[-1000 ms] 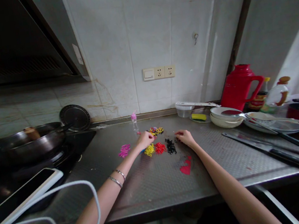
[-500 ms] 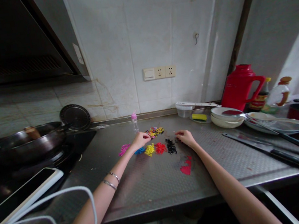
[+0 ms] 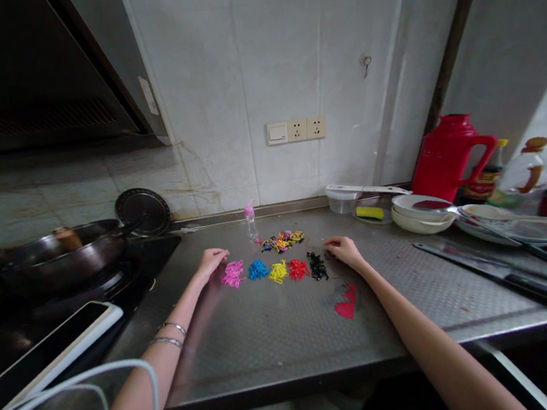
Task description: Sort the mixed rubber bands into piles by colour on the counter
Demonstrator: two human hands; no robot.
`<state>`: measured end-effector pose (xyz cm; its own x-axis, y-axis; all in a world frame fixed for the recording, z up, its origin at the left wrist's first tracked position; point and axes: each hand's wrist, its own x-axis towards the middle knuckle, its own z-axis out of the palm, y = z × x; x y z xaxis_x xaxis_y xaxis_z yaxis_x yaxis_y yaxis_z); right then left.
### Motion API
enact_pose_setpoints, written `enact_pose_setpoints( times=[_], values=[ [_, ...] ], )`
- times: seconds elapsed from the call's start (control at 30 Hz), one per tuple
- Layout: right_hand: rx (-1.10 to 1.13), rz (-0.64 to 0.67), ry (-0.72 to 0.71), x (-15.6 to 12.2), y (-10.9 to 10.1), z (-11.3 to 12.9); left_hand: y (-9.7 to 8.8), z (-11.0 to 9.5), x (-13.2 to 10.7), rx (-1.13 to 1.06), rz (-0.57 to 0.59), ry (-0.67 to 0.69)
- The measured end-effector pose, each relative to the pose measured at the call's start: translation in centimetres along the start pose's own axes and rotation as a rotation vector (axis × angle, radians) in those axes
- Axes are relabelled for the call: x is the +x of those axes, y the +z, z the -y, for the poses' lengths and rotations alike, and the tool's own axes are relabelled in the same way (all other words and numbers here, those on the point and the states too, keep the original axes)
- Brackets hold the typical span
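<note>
Small piles of tiny coloured bands lie in a row on the steel counter (image 3: 279, 325): pink (image 3: 233, 273), blue (image 3: 258, 270), yellow (image 3: 277, 271), red (image 3: 297, 269) and black (image 3: 317, 266). A mixed pile (image 3: 282, 240) lies behind them. My left hand (image 3: 211, 260) rests just left of the pink pile, fingers curled together. My right hand (image 3: 342, 249) sits at the right of the black pile, fingers pinched at its edge; what they hold is too small to see.
A small pink-capped bottle (image 3: 251, 221) stands behind the piles. A wok (image 3: 58, 257) sits on the stove at left, a phone (image 3: 46, 352) with a white cable near me. Bowls (image 3: 418, 213), a red jug (image 3: 446, 155), a knife (image 3: 504, 275) and a red sticker (image 3: 347, 303) lie to the right.
My left hand has moved left from the mixed pile to beside the pink pile, uncovering the blue pile. My right hand has stayed by the black pile.
</note>
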<state>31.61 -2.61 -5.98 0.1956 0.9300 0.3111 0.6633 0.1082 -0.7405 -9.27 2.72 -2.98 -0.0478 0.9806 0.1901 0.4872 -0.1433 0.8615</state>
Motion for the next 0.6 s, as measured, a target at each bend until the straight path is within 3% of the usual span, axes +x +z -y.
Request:
enact_pose_setpoints(
  times=[0.2, 0.4, 0.6],
  values=[
    [0.013, 0.071, 0.045, 0.6, -0.2, 0.3, 0.6, 0.2, 0.1, -0.020, 0.023, 0.015],
    [0.110, 0.153, 0.107, 3.0, 0.5, 2.3, 0.4, 1.0, 0.2, 0.024, -0.010, 0.010],
    [-0.154, 0.097, -0.002, 5.7, 2.6, 3.7, 0.5, 1.0, 0.1, 0.048, -0.068, 0.002]
  ],
)
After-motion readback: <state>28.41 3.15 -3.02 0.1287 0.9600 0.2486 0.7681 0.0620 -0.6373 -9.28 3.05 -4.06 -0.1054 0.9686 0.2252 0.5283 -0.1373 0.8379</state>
